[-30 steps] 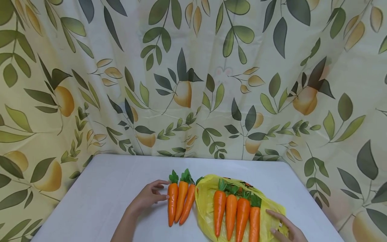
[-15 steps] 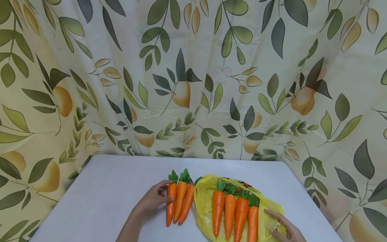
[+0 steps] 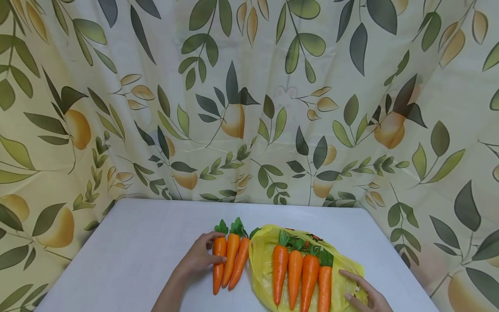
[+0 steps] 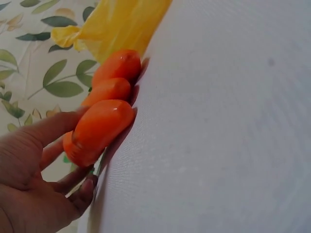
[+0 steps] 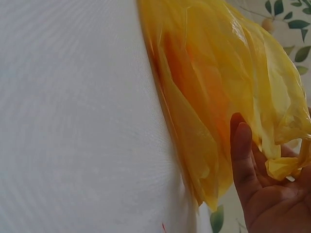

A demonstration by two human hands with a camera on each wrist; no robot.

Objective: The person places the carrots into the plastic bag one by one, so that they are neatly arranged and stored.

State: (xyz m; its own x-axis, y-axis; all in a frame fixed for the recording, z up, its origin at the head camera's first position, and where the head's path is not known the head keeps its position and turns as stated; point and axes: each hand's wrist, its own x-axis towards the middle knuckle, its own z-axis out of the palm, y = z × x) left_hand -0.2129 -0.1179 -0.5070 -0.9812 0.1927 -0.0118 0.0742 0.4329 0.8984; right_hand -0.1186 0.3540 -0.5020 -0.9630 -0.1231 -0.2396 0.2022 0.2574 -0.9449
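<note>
In the head view, my left hand grips the leftmost carrot of a row of three with green tops. Its thumb lies over the carrot and its fingers are on the far side. The middle carrot and the right one lie close beside it. My right hand rests with extended fingers on the right side of a yellow plastic bag. Several carrots lie side by side on the bag's opening. From the right wrist, my thumb shows beside the bag.
The white table extends left of my left arm, with its back edge near the curtain. A leaf-and-fruit patterned curtain hangs behind and at both sides. Green leaves show at the bag's left edge.
My left hand has moved right, from touching the leftmost carrot's side to gripping it with the thumb across. That carrot has shifted slightly. The right hand stays on the bag.
</note>
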